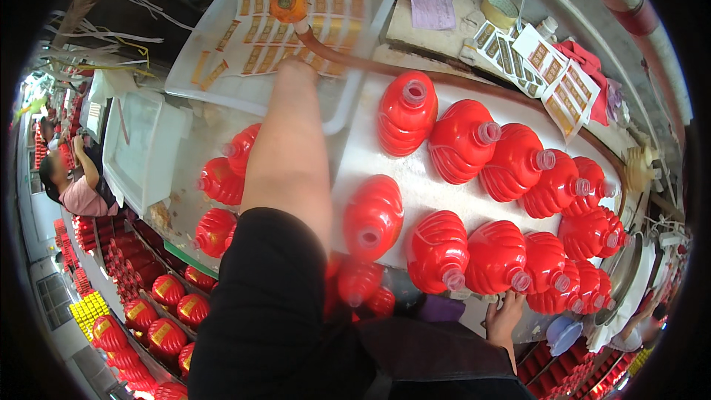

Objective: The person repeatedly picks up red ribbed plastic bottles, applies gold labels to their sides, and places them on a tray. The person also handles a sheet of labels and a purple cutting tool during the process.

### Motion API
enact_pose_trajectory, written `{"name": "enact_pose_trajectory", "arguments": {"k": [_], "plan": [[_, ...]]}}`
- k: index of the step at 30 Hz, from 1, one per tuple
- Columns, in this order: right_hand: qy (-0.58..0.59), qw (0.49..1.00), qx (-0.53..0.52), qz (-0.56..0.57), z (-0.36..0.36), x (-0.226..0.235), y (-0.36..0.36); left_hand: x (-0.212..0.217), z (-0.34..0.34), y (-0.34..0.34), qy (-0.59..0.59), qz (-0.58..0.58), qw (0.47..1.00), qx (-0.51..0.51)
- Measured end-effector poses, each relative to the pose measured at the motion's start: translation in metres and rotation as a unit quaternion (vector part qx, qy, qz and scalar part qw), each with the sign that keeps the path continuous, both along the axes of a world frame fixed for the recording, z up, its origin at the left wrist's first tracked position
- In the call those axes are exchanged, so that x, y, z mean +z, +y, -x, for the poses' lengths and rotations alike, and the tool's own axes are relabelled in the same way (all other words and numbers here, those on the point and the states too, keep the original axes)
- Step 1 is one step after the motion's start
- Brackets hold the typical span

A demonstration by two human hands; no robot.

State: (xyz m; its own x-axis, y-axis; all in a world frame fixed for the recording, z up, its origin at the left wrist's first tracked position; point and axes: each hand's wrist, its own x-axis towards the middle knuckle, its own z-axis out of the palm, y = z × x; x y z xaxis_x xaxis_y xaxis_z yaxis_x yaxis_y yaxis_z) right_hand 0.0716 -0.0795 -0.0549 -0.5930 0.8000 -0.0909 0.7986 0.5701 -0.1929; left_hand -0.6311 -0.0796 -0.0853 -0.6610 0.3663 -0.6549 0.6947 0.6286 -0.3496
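Hands work well apart at a worktop [357, 163]: the right hand [504, 318] is at the near edge, fingers bent just beside a glossy red, ribbed plastic bottle [498, 253] with a clear neck, its grip impossible to tell. A bare left forearm [287, 148] extends over a shallow white plastic tray [222, 102] at far left, its hand obscured and its hold unclear. Gold-and-brown rectangular labels [269, 61] lie in rows inside the tray. More red bottles [407, 115] stretch rightward in two rows, beneath a brown hose [370, 65] on the far side.
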Motion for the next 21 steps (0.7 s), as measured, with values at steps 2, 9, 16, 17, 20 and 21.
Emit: {"name": "enact_pose_trajectory", "arguments": {"k": [2, 9, 16, 17, 20, 21], "plan": [[0.005, 1.0, 0.001, -0.001, 0.002, 0.0, 0.0, 0.016, -0.011, 0.002, 0.003, 0.018, 1.0, -0.011], [0.016, 1.0, -0.003, 0.005, 0.006, 0.003, -0.001, 0.009, -0.011, -0.005, 0.007, 0.022, 0.999, -0.023], [-0.012, 0.997, -0.052, 0.064, 0.005, 0.006, -0.001, -0.027, 0.006, -0.007, -0.005, 0.018, 1.0, 0.012], [-0.011, 0.996, -0.051, 0.066, 0.004, 0.006, -0.001, -0.029, 0.007, -0.008, -0.003, -0.013, 0.999, 0.044], [-0.006, 0.997, -0.046, 0.062, 0.005, 0.005, -0.001, -0.029, 0.007, -0.012, 0.012, -0.067, 0.989, 0.135], [-0.004, 0.997, -0.045, 0.056, 0.005, 0.005, -0.001, -0.027, 0.006, -0.012, 0.021, -0.079, 0.983, 0.163]]}}
